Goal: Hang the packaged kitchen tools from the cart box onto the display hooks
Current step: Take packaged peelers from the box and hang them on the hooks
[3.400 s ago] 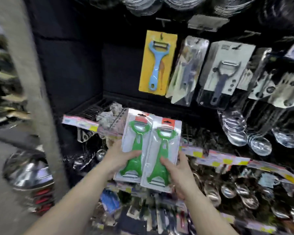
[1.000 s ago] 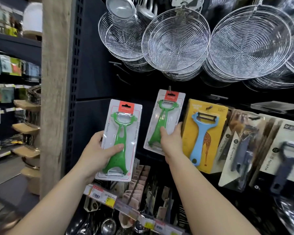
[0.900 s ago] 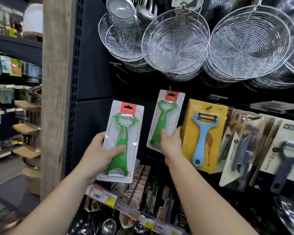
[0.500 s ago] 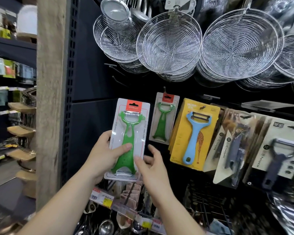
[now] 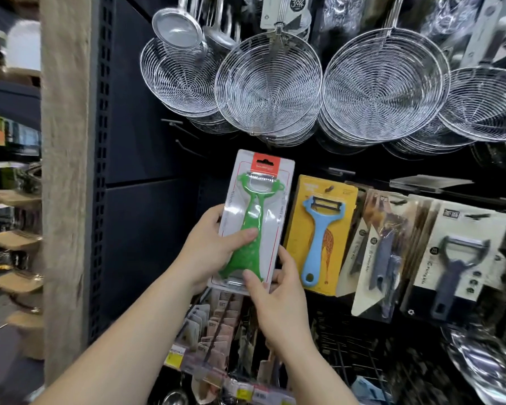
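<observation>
A packaged green peeler (image 5: 254, 220) with a red header card stands upright in front of the dark display wall, just left of the yellow pack. My left hand (image 5: 209, 249) grips its left edge, thumb across the green handle. My right hand (image 5: 275, 290) pinches the pack's bottom edge, thumb on the front. The pack covers the hook and the green peeler hung there a moment ago. The cart box is out of view.
A yellow pack with a blue peeler (image 5: 322, 232) hangs right of it, then grey peeler packs (image 5: 456, 255). Wire skimmers (image 5: 269, 89) hang close above. A wooden post (image 5: 66, 171) stands to the left. Price-tagged shelf items (image 5: 216, 325) sit below.
My right hand let go of the hung green peeler and came onto the bottom of the second pack. Both hands raised that pack up and right, in front of the hung one.
</observation>
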A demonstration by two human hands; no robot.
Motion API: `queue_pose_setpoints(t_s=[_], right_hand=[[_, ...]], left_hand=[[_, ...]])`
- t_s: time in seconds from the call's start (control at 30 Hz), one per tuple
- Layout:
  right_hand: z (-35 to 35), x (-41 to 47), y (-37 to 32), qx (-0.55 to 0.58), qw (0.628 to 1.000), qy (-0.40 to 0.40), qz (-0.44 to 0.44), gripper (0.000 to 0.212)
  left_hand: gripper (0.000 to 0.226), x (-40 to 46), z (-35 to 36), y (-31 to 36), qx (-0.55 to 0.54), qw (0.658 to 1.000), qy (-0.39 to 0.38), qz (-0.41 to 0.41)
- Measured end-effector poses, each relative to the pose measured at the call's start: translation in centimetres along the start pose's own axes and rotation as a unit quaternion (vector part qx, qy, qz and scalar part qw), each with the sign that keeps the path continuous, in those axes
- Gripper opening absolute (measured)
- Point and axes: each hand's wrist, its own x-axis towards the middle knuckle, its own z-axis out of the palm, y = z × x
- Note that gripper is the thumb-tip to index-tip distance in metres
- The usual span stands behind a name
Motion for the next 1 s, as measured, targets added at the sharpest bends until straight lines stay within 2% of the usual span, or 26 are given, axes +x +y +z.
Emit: queue_pose_setpoints(t_s=[0.27,0.7,0.9,1.0], right_hand=[[-0.6,1.1,-1.2,0.031,0.999,-0.005,-0.021,0.063],[0.7,0.9,0.1,0.023,0.999,0.032,-0.032,0.059],[1.4,3.4,1.3,-0.005,0.998,0.057,-0.032,0.055],[2.4,4.8,2.1,-0.025,0.997,0.071,-0.011,0.066]], left_hand=[[0.035,1.6,0.5,1.0,-0.023,0.999,-0.030,0.001],[0.030,1.3,-0.2,-0.1,-0.023,0.998,-0.060,-0.002],[0.034,1.5,-0.3,-3.4,0.074,0.996,-0.047,-0.035],[0.031,1.6,0.0,-5.0,0.097,0.993,-0.024,-0.065]])
